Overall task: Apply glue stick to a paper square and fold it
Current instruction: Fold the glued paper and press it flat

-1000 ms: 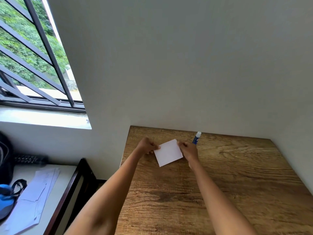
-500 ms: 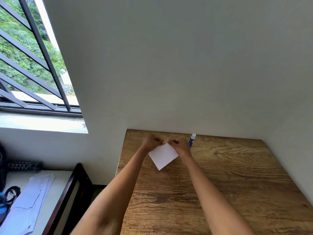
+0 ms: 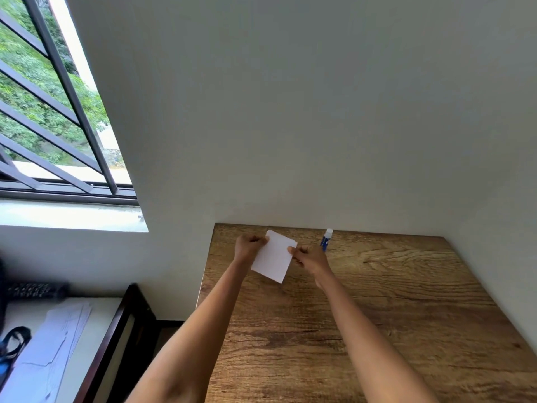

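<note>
A white paper square is held up over the far left part of the wooden table, tilted so one corner points down. My left hand pinches its upper left edge. My right hand pinches its right edge near the top corner. A blue glue stick with a white cap stands upright near the wall, just right of my right hand, touched by neither hand.
The table meets a white wall at the back and on the right. To the left a lower white surface holds loose papers, a dark keyboard-like object and a blue item with a black strap. A barred window sits upper left.
Both hands have turned the paper and lifted it toward the wall; it now stands more upright. The view has shifted slightly. The glue stick has stayed in place.
</note>
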Available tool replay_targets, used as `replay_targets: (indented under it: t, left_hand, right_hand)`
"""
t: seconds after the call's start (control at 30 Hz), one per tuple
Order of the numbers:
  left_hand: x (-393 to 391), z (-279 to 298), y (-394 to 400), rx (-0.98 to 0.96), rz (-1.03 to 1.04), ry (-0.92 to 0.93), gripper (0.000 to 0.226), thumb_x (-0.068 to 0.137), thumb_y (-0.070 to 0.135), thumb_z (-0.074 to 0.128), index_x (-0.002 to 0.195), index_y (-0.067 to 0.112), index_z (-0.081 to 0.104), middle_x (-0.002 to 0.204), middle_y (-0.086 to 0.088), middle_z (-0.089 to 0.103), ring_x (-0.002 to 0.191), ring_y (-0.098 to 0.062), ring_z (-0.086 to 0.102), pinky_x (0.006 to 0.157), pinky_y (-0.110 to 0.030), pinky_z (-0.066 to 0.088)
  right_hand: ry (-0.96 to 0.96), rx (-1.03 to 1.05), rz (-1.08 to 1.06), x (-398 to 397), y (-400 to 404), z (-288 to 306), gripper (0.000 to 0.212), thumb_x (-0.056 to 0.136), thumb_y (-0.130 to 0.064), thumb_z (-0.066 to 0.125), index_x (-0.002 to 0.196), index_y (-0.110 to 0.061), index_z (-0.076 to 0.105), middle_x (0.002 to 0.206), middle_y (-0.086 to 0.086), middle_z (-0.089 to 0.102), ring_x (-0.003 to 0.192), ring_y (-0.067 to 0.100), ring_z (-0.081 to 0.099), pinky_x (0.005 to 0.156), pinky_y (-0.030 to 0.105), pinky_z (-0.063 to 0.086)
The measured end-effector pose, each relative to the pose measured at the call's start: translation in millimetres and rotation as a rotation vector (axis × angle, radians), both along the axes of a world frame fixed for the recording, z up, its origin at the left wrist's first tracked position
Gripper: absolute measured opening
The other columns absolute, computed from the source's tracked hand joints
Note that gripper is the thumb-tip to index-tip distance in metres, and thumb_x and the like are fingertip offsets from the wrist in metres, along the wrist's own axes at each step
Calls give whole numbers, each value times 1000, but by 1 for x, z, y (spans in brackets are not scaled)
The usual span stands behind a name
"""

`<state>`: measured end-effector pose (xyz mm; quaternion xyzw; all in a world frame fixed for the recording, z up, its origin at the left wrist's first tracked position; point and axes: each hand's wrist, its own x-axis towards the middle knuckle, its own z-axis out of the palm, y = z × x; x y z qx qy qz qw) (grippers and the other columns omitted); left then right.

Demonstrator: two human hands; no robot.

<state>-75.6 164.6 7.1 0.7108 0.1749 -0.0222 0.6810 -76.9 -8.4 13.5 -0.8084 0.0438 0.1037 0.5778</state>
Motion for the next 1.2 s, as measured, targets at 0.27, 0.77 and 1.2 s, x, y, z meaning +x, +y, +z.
replay_targets:
  t: [0.27, 0.77, 1.2]
  left_hand:
    - [3, 15, 9, 136, -294, 49, 29, 81, 31, 70, 99, 8, 70, 94, -6, 67, 83, -18, 62, 63, -23, 49]
    - [7, 14, 7, 49, 83, -21, 18, 78, 23, 74, 80, 5, 72, 92, -14, 70, 81, -25, 63, 78, -42, 53]
    - [2, 8, 17, 136, -134, 19, 21, 82, 24, 69, 87, 3, 69, 90, -14, 67, 83, -28, 63, 75, -38, 50]
  right_hand:
    - [15, -161, 180, 3, 6, 4, 23, 84, -26, 68, 72, -7, 67, 69, 4, 62, 66, 13, 56, 65, 23, 43]
    - [48, -26, 51, -12, 0, -11, 28, 82, -24, 70, 91, 2, 71, 65, 2, 64, 56, 8, 55, 58, 21, 42]
    - [36, -3, -74, -7, 0, -12, 17, 88, -20, 63, 82, -5, 69, 73, 7, 65, 64, 17, 58, 64, 30, 47]
